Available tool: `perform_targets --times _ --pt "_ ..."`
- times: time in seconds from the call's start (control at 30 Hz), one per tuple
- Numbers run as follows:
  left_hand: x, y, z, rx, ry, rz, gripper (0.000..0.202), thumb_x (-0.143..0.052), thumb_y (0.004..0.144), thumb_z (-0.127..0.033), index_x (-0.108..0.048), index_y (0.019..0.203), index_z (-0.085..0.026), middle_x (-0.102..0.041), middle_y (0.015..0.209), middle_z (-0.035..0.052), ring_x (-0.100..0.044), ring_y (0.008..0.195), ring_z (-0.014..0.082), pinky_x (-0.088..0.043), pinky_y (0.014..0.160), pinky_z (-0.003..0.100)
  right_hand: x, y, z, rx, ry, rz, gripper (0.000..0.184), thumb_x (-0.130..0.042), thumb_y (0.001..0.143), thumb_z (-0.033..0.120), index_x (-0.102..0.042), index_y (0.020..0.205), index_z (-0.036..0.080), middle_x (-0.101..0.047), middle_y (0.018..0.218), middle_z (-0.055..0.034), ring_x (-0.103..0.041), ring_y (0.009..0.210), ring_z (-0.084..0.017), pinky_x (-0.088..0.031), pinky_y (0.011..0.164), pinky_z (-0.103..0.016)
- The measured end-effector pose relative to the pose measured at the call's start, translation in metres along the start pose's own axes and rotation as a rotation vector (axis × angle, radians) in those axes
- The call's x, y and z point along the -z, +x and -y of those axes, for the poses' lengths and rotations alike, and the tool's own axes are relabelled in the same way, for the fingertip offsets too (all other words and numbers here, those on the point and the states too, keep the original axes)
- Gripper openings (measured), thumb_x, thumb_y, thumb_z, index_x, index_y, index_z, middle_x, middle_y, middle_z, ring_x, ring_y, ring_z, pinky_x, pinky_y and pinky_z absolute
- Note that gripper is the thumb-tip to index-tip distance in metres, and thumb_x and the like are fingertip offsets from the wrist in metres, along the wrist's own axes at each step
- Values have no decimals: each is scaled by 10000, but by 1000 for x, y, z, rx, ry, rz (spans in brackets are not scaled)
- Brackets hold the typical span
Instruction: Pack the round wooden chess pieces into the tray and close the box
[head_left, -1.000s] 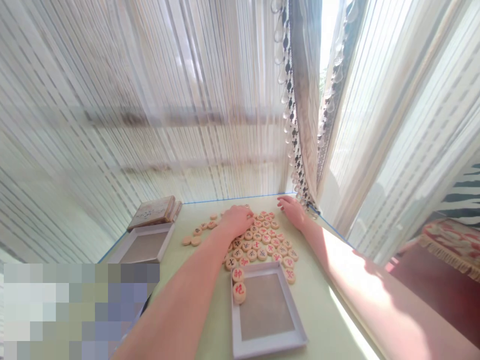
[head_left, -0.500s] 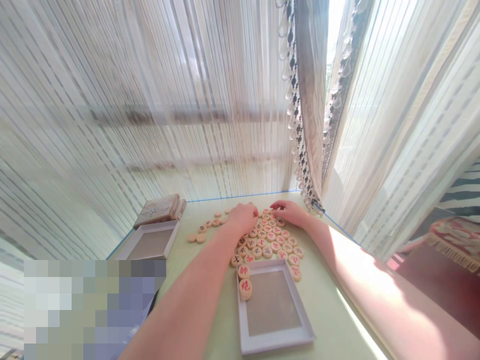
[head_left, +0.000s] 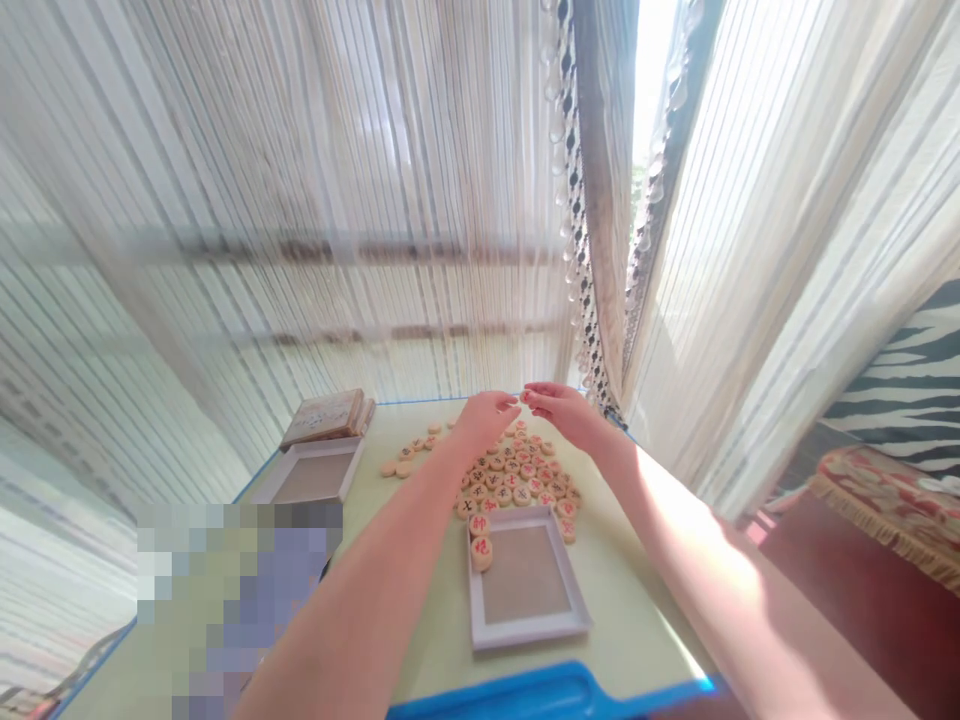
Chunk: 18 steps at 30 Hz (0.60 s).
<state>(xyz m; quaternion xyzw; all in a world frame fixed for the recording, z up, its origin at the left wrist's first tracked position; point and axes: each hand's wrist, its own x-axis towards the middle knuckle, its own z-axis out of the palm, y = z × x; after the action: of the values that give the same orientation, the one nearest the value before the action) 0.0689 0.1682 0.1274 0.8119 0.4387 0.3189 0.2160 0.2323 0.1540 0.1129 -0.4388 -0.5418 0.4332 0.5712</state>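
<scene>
Over the far side of the table, my right hand (head_left: pixel 562 408) pinches a xiangqi piece (head_left: pixel 527 398) with a red mark. Close on its left, my left hand (head_left: pixel 486 415) has its thumb and fingers apart, with nothing visible in them. Below both hands spreads a cluster of round wooden xiangqi pieces (head_left: pixel 520 495), with red or black characters face up. A shallow white box tray (head_left: pixel 525 635) lies nearer to me. Two red-marked pieces (head_left: pixel 481 553) rest in its far left corner. My left forearm hides part of the cluster's left side.
At the left stand a second white tray (head_left: pixel 315 472) and a worn box lid or board (head_left: pixel 324 415). Several loose pieces (head_left: pixel 405 468) lie left of my left arm. String curtains (head_left: pixel 420 300) hang behind the table. A blue table edge (head_left: pixel 525 690) runs along the front.
Both hands have lifted off the pieces and come closer together. My right hand now shows a piece between its fingers. The view has shifted, bringing the front table edge into sight.
</scene>
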Motion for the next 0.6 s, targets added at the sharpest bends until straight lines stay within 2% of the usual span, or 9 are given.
perform_targets --times 0.07,0.2,0.3,0.43,0.53,0.6 --pt "-1 -15 -10 -55 -140 -19 305 -502 826 -356 -658 1006 -165 -704 893 52 -643 757 157 -501 717 270 -9 -16 16 23 62 36 355 -716 623 357 -641 900 148 -666 798 -47 -593 736 -129 -470 729 -287" --pt "-3 -61 -23 -47 -296 -70 352 -406 886 -383 -636 1029 -158 -693 896 50 -638 679 127 -508 660 246 -25 -62 30 53 73 54 350 -717 621 391 -638 866 154 -659 768 -39 -602 729 -143 -473 724 -302" --pt "5 -99 -26 -98 -218 -23 398 -355 904 -419 -651 1005 -172 -691 889 43 -634 717 139 -506 677 254 -33 -99 32 53 -24 13 358 -692 648 416 -642 891 158 -667 785 -45 -606 737 -155 -470 699 -299" --pt "26 -139 -15 -170 -46 -127 354 -390 894 -416 -654 996 -203 -685 991 34 -607 914 164 -473 823 274 -39 -138 25 117 -272 -65 318 -638 699 390 -651 917 159 -671 826 -56 -605 771 -168 -463 712 -306" --pt "33 -157 2 -87 72 -292 323 -404 886 -371 -647 984 -182 -680 977 56 -603 867 161 -470 815 278 -43 -155 12 217 -458 -118 279 -613 714 323 -656 929 150 -662 816 -56 -589 746 -165 -454 731 -317" --pt "32 -163 11 -22 161 -296 293 -416 876 -342 -650 937 -178 -682 928 56 -597 811 161 -472 806 294 -47 -162 4 255 -531 -120 255 -605 717 285 -661 925 150 -661 809 -53 -581 739 -163 -451 736 -316"
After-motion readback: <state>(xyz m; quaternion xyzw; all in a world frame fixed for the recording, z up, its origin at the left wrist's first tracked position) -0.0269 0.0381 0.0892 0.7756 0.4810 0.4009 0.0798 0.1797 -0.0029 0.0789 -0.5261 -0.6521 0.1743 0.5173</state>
